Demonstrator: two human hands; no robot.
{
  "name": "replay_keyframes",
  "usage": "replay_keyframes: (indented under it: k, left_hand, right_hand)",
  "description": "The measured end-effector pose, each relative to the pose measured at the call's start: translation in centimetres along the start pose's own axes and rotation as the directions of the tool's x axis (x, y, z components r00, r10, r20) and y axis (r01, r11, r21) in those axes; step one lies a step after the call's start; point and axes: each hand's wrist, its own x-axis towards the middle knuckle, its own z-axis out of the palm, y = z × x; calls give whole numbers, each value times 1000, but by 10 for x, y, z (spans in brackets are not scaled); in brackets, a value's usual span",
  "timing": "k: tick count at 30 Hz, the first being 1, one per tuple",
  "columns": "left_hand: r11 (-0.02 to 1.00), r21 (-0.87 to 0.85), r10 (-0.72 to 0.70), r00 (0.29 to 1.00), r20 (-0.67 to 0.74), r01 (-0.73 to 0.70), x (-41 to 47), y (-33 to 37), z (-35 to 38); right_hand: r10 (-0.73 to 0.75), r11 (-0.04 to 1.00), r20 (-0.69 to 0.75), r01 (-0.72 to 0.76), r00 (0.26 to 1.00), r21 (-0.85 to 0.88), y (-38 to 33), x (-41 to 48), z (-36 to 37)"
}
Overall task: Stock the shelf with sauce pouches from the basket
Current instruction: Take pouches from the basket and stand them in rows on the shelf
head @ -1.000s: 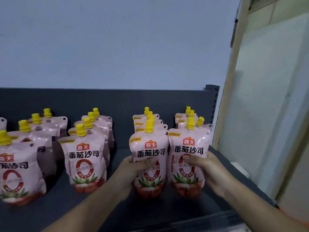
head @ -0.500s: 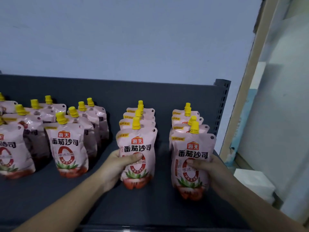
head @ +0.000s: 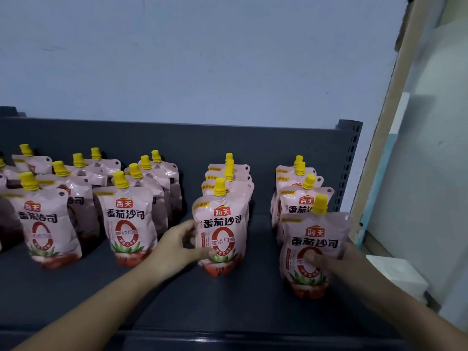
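Two pouches that were pressed side by side a second ago now stand well apart, each at the head of its own row on the dark shelf (head: 228, 307). Starting at the left, the older rows (head: 129, 224) stand untouched, yellow caps up. Next, the left hand (head: 174, 249) holds the middle pouch (head: 220, 231), with the thumb laid across its lower front and the fingers curled round its left edge. That pouch stands upright just ahead of the others in its row. Further right, the right hand (head: 352, 259) grips the right pouch (head: 314, 239), thumb on the printed front, fingers hidden behind. This one leans slightly and sits nearer the shelf's front edge than its row does. Both look placed and ready to be let go, perhaps after a nudge back for the right one. No basket shows here. Every pack carries a red 海天 badge, black 番茄沙司 beneath it, and a large red 0 with 零添加 across it; the smaller print is too blurred to read
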Motion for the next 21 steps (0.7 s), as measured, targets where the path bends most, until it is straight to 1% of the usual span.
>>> replay_keyframes:
  k: [3,6,11,14,16,19,21]
  left_hand:
    - [1000,8,-3,1000,-3,3,6,-4,-2]
    - [1000,-8,-7,999,39,8,7,-3,-1]
    - [998,-41,-36,993,109,41,5,1,-5]
    - [998,-39,-43,993,112,47,3,2,-5]
    - [999,13,-49,998,50,48,1,-1,-4]
    - [990,129,-43,986,-161,64,-6,-6,-2]
    - [990,136,-1,955,-298,44,-11,-9,1]
  right_hand:
    - [19,988,22,-16,1000,-155,3,-4,-4]
    - [62,955,41,-47,997,-294,7,-6,-9]
    - [11,914,-17,-18,1000,-405,10,-4,-11]
    - [-19,895,-56,-8,998,-445,11,0,-9]
    - [-38,885,-71,1,997,-465,12,2,-9]
    - [-65,894,-84,21,994,-448,12,2,-7]
    - [-75,905,-86,32,993,-425,13,2,-5]
